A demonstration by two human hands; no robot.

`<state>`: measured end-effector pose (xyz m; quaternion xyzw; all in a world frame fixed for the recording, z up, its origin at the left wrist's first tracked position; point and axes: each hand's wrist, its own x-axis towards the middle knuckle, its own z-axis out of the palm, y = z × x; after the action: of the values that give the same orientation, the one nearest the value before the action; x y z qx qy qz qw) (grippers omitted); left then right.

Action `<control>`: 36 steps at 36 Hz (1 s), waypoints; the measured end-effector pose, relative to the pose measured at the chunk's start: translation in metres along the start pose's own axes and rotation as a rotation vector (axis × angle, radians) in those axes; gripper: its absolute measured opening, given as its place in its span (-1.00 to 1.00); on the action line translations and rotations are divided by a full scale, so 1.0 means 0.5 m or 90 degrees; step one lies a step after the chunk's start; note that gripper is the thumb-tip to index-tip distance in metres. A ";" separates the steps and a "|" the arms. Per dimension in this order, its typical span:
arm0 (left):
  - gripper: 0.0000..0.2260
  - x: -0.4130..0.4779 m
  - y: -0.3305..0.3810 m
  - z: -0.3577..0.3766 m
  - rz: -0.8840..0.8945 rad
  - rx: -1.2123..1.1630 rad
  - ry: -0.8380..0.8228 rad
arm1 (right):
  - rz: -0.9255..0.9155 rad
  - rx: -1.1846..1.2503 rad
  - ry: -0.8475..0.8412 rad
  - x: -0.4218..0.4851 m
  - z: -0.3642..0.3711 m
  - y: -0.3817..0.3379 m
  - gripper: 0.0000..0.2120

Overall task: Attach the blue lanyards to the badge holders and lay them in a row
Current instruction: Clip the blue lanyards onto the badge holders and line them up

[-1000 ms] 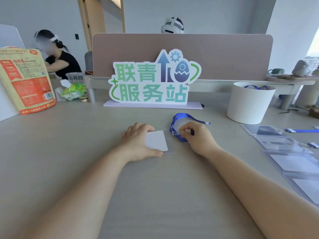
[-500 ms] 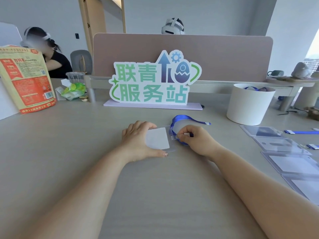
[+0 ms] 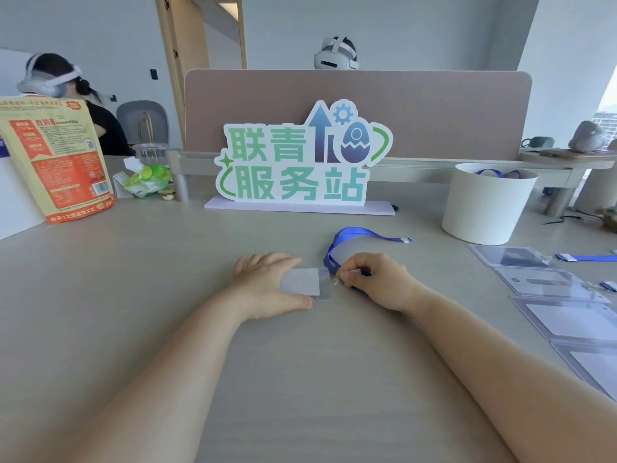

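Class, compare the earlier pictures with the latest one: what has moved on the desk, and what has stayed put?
The right hand, pinching the end of the blue lanyard, edged slightly left, closer to the badge holder. Nothing was picked up or let go. The left hand still holds the holder down; the white bucket, the sign and the row of badge holders at the right stayed put.

Five clear badge holders (image 3: 302, 282) (image 3: 510, 256) (image 3: 547, 282) (image 3: 574, 320) (image 3: 597, 365) and three blue lanyards (image 3: 354, 233) (image 3: 587, 258) (image 3: 608, 286) are on the table (image 3: 133, 295). One white bucket (image 3: 484, 208) stands nearby.
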<state>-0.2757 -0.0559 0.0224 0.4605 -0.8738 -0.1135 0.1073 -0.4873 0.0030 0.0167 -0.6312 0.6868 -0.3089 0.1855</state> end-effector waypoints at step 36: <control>-0.61 0.004 0.035 0.040 0.122 0.011 0.036 | -0.063 -0.168 0.084 0.004 0.006 0.022 -0.86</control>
<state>-0.2963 -0.0459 0.0087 0.3788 -0.9114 -0.0823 0.1380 -0.4939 0.0004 0.0078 -0.6618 0.7000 -0.2654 0.0401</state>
